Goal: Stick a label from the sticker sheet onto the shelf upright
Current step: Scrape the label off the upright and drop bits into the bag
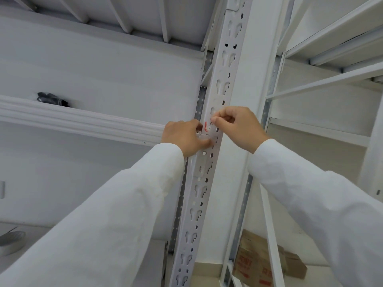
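Observation:
The white perforated shelf upright point(224, 67) runs from the top centre down to the bottom. Both hands meet on it at mid-height. My left hand point(183, 137) presses a small pale sticker sheet point(204, 137) against the upright's left edge, thumb on top of it. Just above the sheet, my right hand point(238, 127) pinches a pale label with a red mark point(206, 126) between thumb and forefinger. The label lies against the upright's face; whether it is stuck down is unclear. Both forearms are in white sleeves.
A white shelf beam point(83, 122) runs left from the upright, with dark gloves point(51, 99) on the shelf behind it. A grey tape roll point(12, 241) lies at the lower left. Cardboard boxes point(259, 259) stand at the lower right, behind another shelf frame point(323, 83).

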`<state>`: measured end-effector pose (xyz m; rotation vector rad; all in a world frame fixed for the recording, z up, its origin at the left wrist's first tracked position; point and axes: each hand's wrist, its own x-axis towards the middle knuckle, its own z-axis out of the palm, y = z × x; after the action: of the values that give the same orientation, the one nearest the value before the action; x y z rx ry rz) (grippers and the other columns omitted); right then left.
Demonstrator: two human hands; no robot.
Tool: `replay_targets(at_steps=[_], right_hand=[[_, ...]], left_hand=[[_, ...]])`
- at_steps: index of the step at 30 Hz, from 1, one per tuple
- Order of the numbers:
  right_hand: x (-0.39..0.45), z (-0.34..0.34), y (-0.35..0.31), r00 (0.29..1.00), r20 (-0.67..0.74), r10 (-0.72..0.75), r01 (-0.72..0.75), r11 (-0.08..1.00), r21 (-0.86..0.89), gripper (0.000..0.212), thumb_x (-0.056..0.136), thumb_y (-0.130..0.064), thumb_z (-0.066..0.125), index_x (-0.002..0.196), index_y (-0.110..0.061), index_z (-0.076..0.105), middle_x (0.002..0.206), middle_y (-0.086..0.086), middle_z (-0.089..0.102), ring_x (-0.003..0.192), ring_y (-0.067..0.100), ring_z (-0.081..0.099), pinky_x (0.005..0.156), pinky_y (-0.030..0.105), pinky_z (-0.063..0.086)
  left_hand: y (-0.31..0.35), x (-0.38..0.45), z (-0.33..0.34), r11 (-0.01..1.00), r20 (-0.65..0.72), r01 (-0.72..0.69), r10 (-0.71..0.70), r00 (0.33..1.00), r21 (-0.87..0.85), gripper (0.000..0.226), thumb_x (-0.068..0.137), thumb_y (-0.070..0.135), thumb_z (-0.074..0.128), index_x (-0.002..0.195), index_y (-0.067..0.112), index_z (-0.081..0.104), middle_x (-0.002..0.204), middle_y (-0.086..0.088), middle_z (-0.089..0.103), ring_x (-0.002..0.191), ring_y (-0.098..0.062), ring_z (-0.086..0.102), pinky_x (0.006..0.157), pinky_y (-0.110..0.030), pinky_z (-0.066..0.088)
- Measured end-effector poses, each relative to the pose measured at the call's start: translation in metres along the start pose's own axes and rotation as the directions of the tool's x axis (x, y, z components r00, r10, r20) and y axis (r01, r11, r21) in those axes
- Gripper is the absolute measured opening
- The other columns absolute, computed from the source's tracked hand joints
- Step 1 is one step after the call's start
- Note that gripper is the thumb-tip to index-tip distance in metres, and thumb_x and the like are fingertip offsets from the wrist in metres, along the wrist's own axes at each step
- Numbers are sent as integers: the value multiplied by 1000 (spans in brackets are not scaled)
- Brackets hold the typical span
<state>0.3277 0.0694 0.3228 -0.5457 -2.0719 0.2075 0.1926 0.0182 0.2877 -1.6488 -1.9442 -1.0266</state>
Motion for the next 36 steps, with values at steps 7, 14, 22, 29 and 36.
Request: replay_targets(at_steps=[7, 14, 22, 29, 36], right_hand=[[-29, 31, -24, 987, 91, -136, 125, 986, 114, 10, 84, -12, 61, 75, -16, 63, 66, -11, 58, 57, 1, 51, 57, 9, 40], [-67, 149, -55, 845, 489, -215, 184, 977, 113, 7, 78, -13, 65, 73, -18, 65, 68, -13, 62, 62, 3, 56, 65, 15, 45], [-113, 344, -31, 656, 754, 16, 38, 998, -55, 21, 79, -11, 58, 60, -21, 57, 68, -2, 60, 73, 21, 56, 57, 19, 39], [-129, 436, 11, 584, 778, 230, -160, 973, -168, 23, 84, -13, 53, 91, -16, 74, 106, 0, 70, 95, 21, 64, 78, 16, 40], [-139, 466, 18, 538, 799, 270, -181, 962, -203, 17, 73, -8, 54, 76, -4, 70, 87, 10, 73, 84, 26, 66, 76, 29, 52]], left_hand=[[-45, -35, 0, 929, -205, -288, 243, 948, -232, 41, 81, 40, 47, 113, 18, 62, 110, 1, 69, 106, -23, 60, 95, -37, 44], [-202, -153, 29, 981, -188, 183, -192, 963, -68, 25, 84, 25, 47, 98, 18, 67, 99, -2, 69, 98, -24, 61, 83, -35, 45], [-310, -210, 47, 729, 100, 683, -677, 729, -52, 19, 90, 30, 48, 99, 25, 64, 105, 1, 66, 98, -23, 60, 81, -33, 46], [-336, -216, 53, 737, 113, 674, -675, 730, 48, 22, 88, 28, 47, 86, 16, 65, 92, -2, 69, 87, -24, 61, 69, -29, 42], [-343, -212, 61, 723, 184, 691, -677, 713, -15, 19, 85, 25, 49, 86, 16, 65, 91, 1, 67, 88, -23, 61, 76, -32, 46]])
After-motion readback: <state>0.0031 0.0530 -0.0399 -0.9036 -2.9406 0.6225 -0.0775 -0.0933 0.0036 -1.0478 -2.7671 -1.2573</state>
